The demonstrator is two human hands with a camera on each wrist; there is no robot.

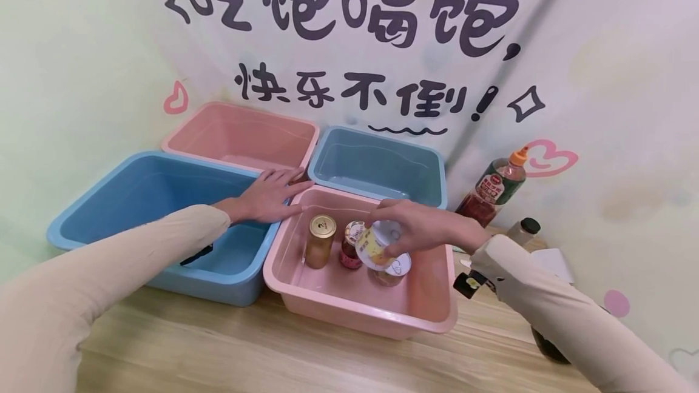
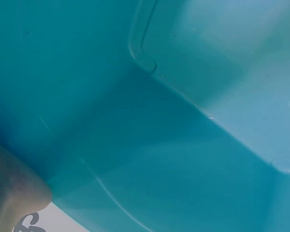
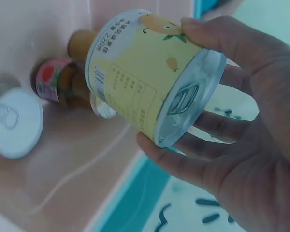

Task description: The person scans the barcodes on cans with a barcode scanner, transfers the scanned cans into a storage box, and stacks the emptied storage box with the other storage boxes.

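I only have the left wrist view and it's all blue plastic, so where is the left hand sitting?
Observer: The left hand rests flat on the rim where the big blue tub meets the near pink tub.
Operator: And the right hand?
Observer: The right hand grips a yellow-labelled can over that pink tub.
Operator: Anything already inside it?
Observer: Yes, a gold-lidded jar, a red-labelled jar and a white-topped can.

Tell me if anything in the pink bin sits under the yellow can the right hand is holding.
Yes. The right hand grips the yellow can tilted above the pink bin, over a white-lidded can. A red-labelled jar and a gold-lidded jar stand beside it.
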